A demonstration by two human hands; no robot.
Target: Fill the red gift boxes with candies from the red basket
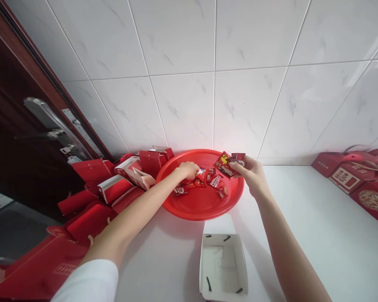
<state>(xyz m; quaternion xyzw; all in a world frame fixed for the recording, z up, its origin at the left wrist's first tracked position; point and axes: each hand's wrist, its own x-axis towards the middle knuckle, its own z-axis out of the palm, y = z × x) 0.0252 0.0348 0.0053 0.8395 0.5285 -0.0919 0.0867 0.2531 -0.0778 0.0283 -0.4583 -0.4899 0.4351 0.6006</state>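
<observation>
A round red plastic basket (201, 205) stands against the wall and holds several small wrapped candies (216, 181). My left hand (189, 170) reaches into it from the left, its fingers closed at a colourful wrapper; what they grip is too small to make out. Over the basket's right rim, my right hand (250, 174) is closed on red candy packets (225, 164), pinched between thumb and fingers. In front of the basket is an open white box (223, 268), with its flap toward the basket and nothing visible inside.
Many opened red boxes (115, 188) crowd the left side beside my left forearm. Closed red gift boxes (362, 180) with string handles stand at the right. A tiled wall (182, 113) rises behind the white table (302, 218). A dark door with a metal handle (55, 126) is at left.
</observation>
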